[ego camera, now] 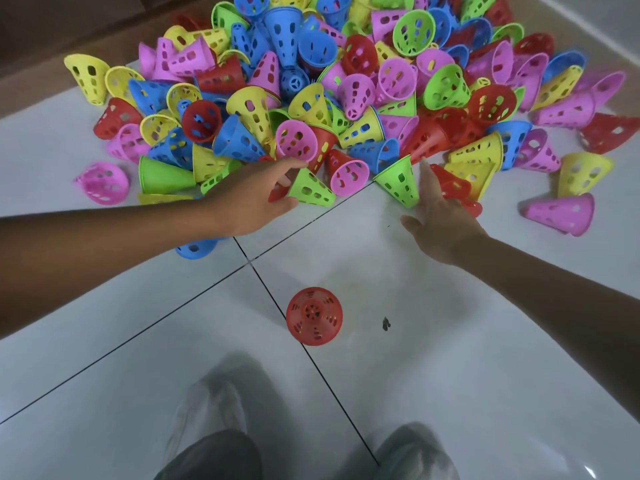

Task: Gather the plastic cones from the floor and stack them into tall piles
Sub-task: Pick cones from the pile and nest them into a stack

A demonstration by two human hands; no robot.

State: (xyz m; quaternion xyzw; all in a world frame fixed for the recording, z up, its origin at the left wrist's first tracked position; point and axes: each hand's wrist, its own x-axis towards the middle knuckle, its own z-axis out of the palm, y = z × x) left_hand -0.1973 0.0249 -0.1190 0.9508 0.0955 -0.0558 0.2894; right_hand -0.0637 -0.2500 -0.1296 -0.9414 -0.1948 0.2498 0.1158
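Note:
A large heap of perforated plastic cones [346, 84] in red, yellow, blue, green and pink lies on the white tiled floor. One red cone [314, 317] stands upright alone on the tiles in front of me. My left hand [252, 199] reaches into the heap's near edge, its thumb and fingers apart around a small red cone [277, 195] beside a green cone [311, 192]. My right hand [440, 216] is stretched out flat with its fingers over a red cone [453, 188], next to another green cone [398, 183].
Stray cones lie apart from the heap: a pink one [104, 183] at left, a blue one [195, 249] under my left forearm, and pink [562, 214] and yellow [581, 173] ones at right. A brown wooden board [52, 39] borders the far left. My knees show at the bottom.

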